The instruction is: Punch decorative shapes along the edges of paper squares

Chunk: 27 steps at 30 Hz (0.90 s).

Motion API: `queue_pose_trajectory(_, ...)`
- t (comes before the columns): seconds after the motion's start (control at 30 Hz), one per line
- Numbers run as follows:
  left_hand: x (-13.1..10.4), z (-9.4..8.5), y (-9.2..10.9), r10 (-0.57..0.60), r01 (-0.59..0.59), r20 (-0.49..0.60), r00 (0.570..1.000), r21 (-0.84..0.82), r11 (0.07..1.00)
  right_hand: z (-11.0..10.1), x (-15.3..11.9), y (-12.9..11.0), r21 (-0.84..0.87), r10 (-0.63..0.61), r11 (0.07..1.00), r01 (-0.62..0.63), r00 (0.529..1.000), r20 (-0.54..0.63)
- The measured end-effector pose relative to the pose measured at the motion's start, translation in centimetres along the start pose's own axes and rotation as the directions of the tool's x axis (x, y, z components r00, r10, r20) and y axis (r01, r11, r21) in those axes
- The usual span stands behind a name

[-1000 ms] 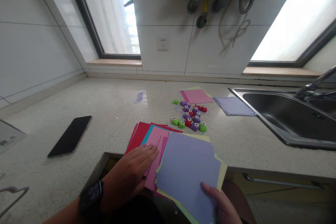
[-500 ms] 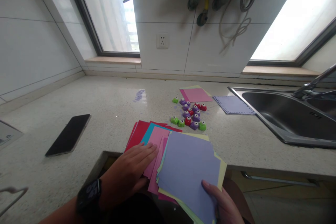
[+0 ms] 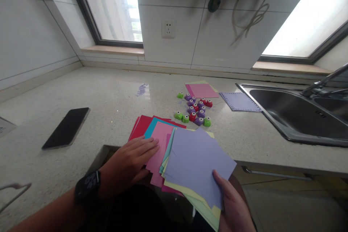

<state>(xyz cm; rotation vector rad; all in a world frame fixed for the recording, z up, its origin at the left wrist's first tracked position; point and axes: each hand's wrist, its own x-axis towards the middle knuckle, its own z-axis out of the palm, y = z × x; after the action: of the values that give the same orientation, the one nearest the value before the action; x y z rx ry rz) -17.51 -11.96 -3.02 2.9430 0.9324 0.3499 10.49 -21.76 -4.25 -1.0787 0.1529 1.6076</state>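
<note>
A fanned stack of coloured paper lies in front of me, its back edge over the counter. My right hand [image 3: 232, 201] grips the right side, thumb on top of a lavender sheet [image 3: 191, 157], with pale yellow-green sheets [image 3: 202, 210] underneath. My left hand [image 3: 133, 156] holds the left part, its fingers stretched over a pink sheet [image 3: 161, 134] and its thumb low at the near edge, partly hidden. Blue [image 3: 152, 127] and red sheets [image 3: 141, 127] stick out behind those fingers. Several small purple, red and green craft punches [image 3: 193, 116] stand just beyond the stack.
Pink paper [image 3: 203, 90] and a lavender sheet with a punched border [image 3: 240, 102] lie farther back. The steel sink [image 3: 282, 116] is at right, a black phone [image 3: 66, 128] at left. A drawer [image 3: 108, 148] stands open below the counter edge.
The top lavender sheets have turned and fanned out, a corner now pointing right. My right hand has shifted slightly right; my left hand still rests on the pink paper. The view has tilted down.
</note>
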Motion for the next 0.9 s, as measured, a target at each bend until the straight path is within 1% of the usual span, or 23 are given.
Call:
queue_pose_trajectory(0.13,-0.1,-0.2,-0.1,0.009,-0.009,-0.032,0.999,0.004,1.000,0.4,-0.4,-0.3,0.085,0.100,0.991,-0.101,0.995,0.007)
queue_pose_trajectory(0.23,-0.1,-0.4,-0.1,0.007,-0.008,-0.077,0.997,-0.013,1.000,0.6,-0.6,-0.4,0.107,0.125,0.986,-0.125,0.992,0.007)
queue_pose_trajectory(0.37,-0.3,-0.6,-0.1,-0.028,0.024,-0.132,0.991,-0.029,0.999,1.0,-0.8,-0.7,0.102,0.139,0.985,-0.139,0.990,0.004)
queue_pose_trajectory(0.53,-0.5,-0.7,-0.1,-0.018,0.013,-0.156,0.988,-0.037,0.999,1.9,-1.4,-0.9,0.084,0.117,0.990,-0.117,0.993,0.011)
queue_pose_trajectory(0.73,-0.7,-0.9,-0.3,-0.036,0.031,-0.133,0.990,-0.042,0.999,2.2,-1.7,-0.8,0.127,0.134,0.983,-0.136,0.991,0.024)
queue_pose_trajectory(0.8,-0.8,-1.0,-0.4,-0.038,0.035,-0.122,0.992,-0.029,0.999,2.1,-1.6,-0.7,0.109,0.107,0.988,-0.106,0.994,-0.003)
queue_pose_trajectory(0.9,-0.8,-1.0,-0.6,-0.037,0.039,-0.102,0.994,0.010,0.999,1.8,-1.4,-0.4,0.058,0.028,0.998,-0.023,0.996,-0.080)
